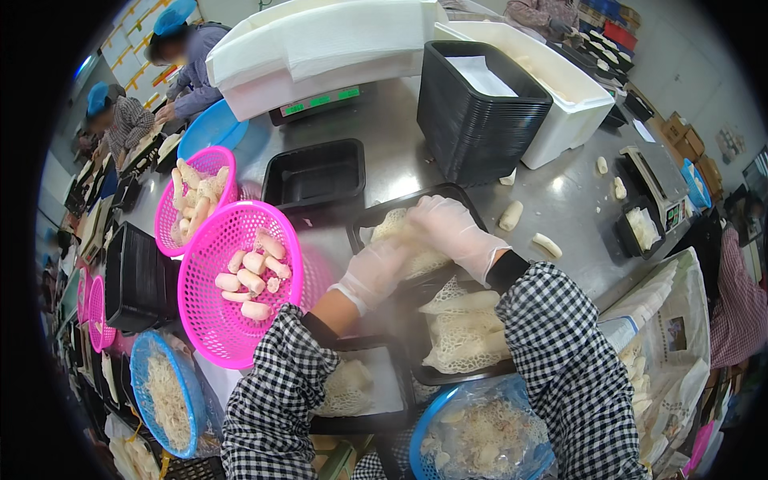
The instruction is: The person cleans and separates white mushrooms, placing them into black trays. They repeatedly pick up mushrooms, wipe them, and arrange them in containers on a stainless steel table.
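Note:
Both my hands wear thin translucent gloves and meet over a black plastic tray [356,235] of pale, net-veiled bamboo mushrooms [425,264]. My left hand [378,270] is motion-blurred at the tray's near left side. From the right, my right hand [453,231] reaches in with its fingers curled down against the mushrooms. The fingertips of both hands are hidden or blurred, so a hold cannot be made out. Just nearer me, a second black tray [423,354] carries several netted mushrooms [465,336]. Under my left forearm, another tray [399,414] contains netted mushrooms [348,387] beside a white sheet.
Pink baskets [195,306] [165,207] with mushroom pieces stand left. An empty black tray [315,174] lies beyond. Stacked trays [474,132], foam boxes [324,48] [570,129] and a scale [312,107] line the back. Blue baskets [195,414] [420,441] flank me. People [201,66] work nearby.

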Motion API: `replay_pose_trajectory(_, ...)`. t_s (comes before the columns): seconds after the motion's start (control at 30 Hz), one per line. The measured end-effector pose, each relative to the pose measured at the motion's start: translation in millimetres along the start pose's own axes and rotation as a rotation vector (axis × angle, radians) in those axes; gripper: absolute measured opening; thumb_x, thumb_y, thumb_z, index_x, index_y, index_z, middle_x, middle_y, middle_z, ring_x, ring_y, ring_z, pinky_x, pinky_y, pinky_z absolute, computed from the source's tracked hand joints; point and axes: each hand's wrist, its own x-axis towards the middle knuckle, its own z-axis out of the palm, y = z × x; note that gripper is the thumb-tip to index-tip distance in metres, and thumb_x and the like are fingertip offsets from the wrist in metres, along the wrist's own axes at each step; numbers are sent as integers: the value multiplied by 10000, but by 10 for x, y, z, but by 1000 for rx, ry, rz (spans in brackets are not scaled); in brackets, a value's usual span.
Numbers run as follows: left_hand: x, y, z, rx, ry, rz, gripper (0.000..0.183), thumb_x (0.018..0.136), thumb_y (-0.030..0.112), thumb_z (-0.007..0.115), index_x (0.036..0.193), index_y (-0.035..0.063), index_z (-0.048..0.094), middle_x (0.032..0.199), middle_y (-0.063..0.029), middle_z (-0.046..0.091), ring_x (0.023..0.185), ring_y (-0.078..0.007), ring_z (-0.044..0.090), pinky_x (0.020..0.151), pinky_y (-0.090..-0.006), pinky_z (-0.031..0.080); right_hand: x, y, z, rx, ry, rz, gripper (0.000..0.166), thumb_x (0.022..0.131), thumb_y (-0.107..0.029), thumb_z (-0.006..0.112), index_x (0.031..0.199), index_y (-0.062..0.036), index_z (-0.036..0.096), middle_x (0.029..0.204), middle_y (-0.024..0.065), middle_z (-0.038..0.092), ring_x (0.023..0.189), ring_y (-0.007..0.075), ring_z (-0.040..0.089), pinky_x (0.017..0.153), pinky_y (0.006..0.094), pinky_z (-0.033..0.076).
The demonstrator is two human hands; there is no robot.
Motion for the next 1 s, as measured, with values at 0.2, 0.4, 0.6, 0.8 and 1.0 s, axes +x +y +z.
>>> replay_pose_trajectory(0.2,19,18,-41,-16,-36,-28,218,812,97,599,1028,83,574,1044,-120,598,941,-322,591,800,-384,487,31,-62,139,-17,-21,72,108,767,-174,612,841,-107,653,844,85,617,832,279,612,709,402,495)
replay_pose_trajectory(0.4,91,121,-247,-97,143,-76,137,822,66,567,956,68,593,991,-124,606,907,-315,596,784,-375,483,21,62,-115,382,-117,191,194,799,-143,599,980,-90,648,985,131,613,962,308,591,836,392,476)
replay_pose_trajectory(0.6,9,-21,-313,-229,384,-352,118,824,23,540,915,70,599,929,-113,613,877,-283,610,762,-341,486,34,90,-496,449,-3,325,225,797,-85,572,1014,-93,632,1057,101,596,1034,278,563,865,377,469)
replay_pose_trajectory(0.8,42,-33,-291,-174,443,-358,114,832,61,532,924,90,594,927,-103,605,877,-286,601,761,-346,486,-58,-74,-250,203,-194,216,285,788,-191,624,1071,-158,635,1120,103,581,1068,290,545,892,379,462)
replay_pose_trajectory(1.0,-77,175,-584,-438,438,-472,155,895,82,530,1033,51,593,934,-57,613,864,-185,599,771,-291,482,-169,95,-637,594,-9,301,323,825,-52,547,1138,-88,617,1121,79,589,1050,224,567,879,314,463)
